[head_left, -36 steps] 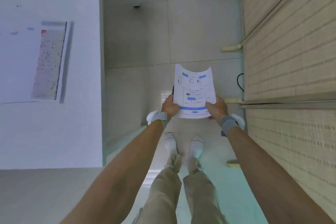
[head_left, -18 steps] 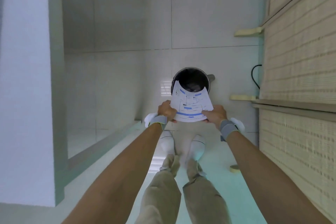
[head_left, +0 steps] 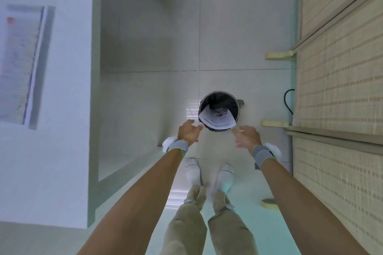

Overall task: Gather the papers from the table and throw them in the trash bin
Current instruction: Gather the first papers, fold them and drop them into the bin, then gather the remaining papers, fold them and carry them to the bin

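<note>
A round black trash bin (head_left: pixel 228 99) stands on the tiled floor in front of my feet. A white printed paper with blue marks (head_left: pixel 215 121) lies curled inside it, against the near rim. My left hand (head_left: pixel 188 133) hovers just left of the bin, fingers apart and empty. My right hand (head_left: pixel 246 136) hovers just right of it, also open and empty. Another printed sheet (head_left: pixel 18 64) lies on the white table (head_left: pixel 62 109) at the left.
The table's edge and leg run down the left of the walkway. A woven beige panel wall (head_left: pixel 342 89) with yellowish pads closes the right side. A black cable (head_left: pixel 289 101) loops near the wall. My two white-socked feet stand just behind the bin.
Both hands let go of the paper, which dropped into the bin. The hands have spread apart and drawn back slightly. The view shifted so the table sheet shows again.
</note>
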Available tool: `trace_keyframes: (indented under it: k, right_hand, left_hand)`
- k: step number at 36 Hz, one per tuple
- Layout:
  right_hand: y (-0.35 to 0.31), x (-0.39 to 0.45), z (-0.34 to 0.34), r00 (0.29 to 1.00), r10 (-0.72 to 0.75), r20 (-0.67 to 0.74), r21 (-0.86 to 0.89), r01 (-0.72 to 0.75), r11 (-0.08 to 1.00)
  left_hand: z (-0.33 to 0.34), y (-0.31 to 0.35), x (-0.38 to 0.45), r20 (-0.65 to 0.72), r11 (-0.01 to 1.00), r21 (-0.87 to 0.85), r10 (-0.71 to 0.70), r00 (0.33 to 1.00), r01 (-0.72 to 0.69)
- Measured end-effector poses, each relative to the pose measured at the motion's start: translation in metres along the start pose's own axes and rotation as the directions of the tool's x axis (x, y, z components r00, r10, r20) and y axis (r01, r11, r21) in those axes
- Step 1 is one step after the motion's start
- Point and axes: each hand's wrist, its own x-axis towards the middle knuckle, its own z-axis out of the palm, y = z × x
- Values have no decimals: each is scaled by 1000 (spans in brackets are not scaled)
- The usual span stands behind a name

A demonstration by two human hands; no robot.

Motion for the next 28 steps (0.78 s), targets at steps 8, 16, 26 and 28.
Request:
trace_keyframes:
  k: [8, 16, 26, 28]
  right_hand:
    - [-61, -93, -43, 912, -410, 23, -515, 362, 777]
    - [-147, -209, -80, 846, -517, 129, -686, 452, 569]
    - [-225, -354, -68, 710, -665, 232, -775, 548, 315]
    - [-236, -372, -60, 700, -666, 260, -792, 549, 268]
  left_hand:
    - [-51, 49, -96, -43, 868, 419, 311, 949, -266]
    - [-111, 98, -212, -133, 822, 427, 469, 873, -377]
    - [-230, 83, -331, -335, 837, 429, 497, 800, -340]
    - [-254, 75, -346, -368, 862, 396, 465, 806, -316]
